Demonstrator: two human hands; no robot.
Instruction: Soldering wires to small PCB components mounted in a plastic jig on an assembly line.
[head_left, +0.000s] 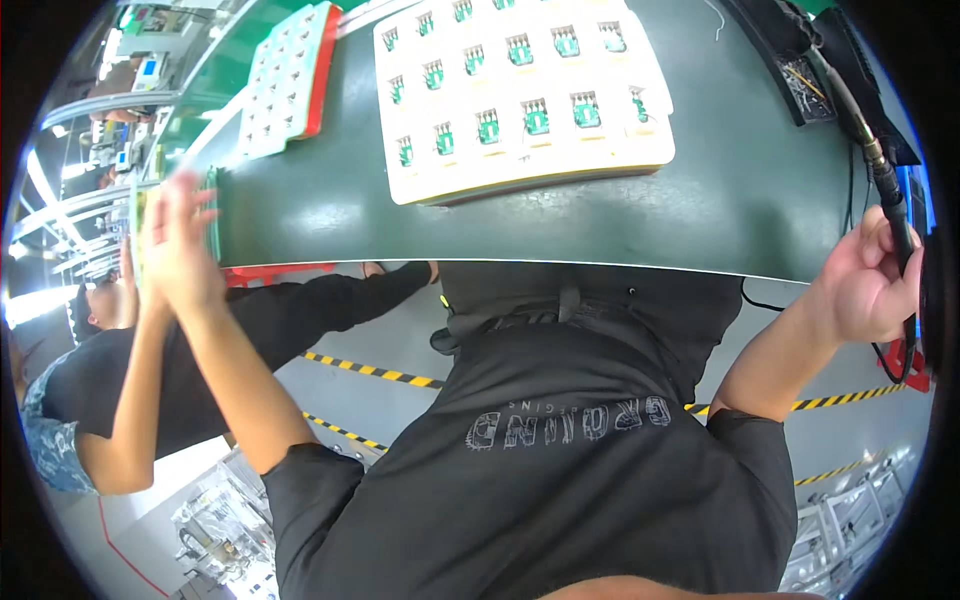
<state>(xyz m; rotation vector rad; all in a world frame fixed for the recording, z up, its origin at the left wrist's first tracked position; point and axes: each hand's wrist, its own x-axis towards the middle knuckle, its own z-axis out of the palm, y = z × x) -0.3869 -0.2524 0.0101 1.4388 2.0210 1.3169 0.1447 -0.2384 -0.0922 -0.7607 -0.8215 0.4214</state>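
My left hand point(185, 245) is raised at the left edge of the green table point(760, 190), fingers spread and blurred, holding nothing. It meets the raised hand of a person point(110, 400) standing at my left; whether the palms touch I cannot tell. My right hand point(865, 285) is closed around a thick black cable point(893, 205) with a metal fitting, at the table's right end. My torso in a black shirt point(560, 440) fills the lower middle. A white tray point(610, 165) holding several small green parts lies on the table ahead.
A second white tray on a red base point(288, 80) lies at the table's far left. A black box with wires point(805, 85) sits at the far right. Yellow-black floor tape point(370, 371) runs below. Metal frames point(215, 525) stand at lower left and lower right.
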